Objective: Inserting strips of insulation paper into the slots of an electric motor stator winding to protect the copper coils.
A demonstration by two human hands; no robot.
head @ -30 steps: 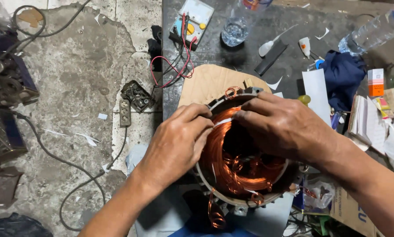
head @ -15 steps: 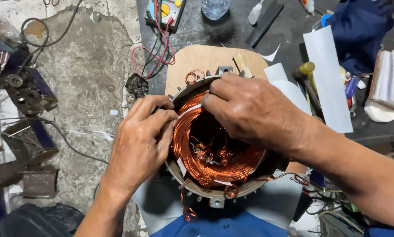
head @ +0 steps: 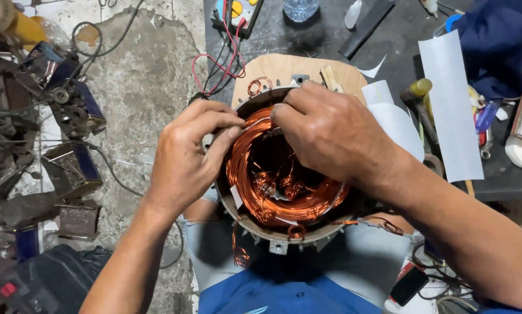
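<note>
Both hands are staying on the stator as half a second ago, and the view is sitting nearly the same, only a little closer. The left hand is curling over the left rim, its fingertips pinching together on the copper winding at the top. The right hand is lying across the upper right rim, its fingers bent down and pressing on the same coil; what they are gripping I cannot tell. The stator is resting on the person's lap, its far edge against a round wooden board. A multimeter with red leads is lying beyond, and white paper strips are lying to the right.
</note>
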